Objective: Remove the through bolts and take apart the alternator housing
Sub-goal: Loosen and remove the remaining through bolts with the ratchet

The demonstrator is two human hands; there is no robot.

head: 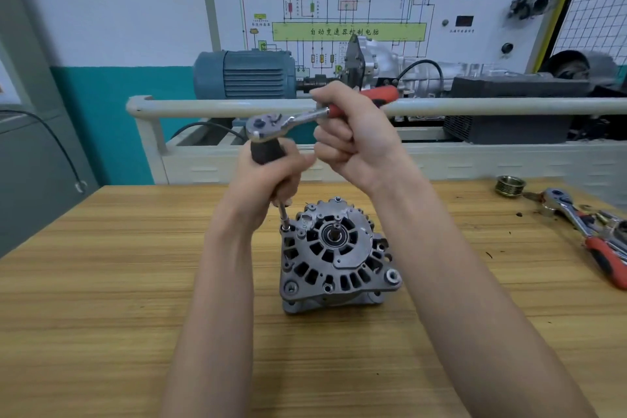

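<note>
Left hand (268, 176) grips extension (282, 214) on far-left through bolt (284, 229); right hand (353, 132) fingers wrap ratchet (291, 120) handle. Keep extension plumb, alternator (336, 254) steady.

This is an automotive training workshop, the kind found in a vocational school. At twelve o'clock a white teaching board (339, 7) carries a coloured wiring diagram with a green labelled band in Chinese characters, digital readouts and knobs at its right side. In front of it, behind a pale rail (475, 106), a blue electric motor (242, 75) is coupled to a bare metal gearbox (407, 66) on a display stand. A wooden workbench (101, 282) fills the foreground, with a red-handled ratchet (587, 231) and a grooved pulley (510, 185) lying at two o'clock.
</note>
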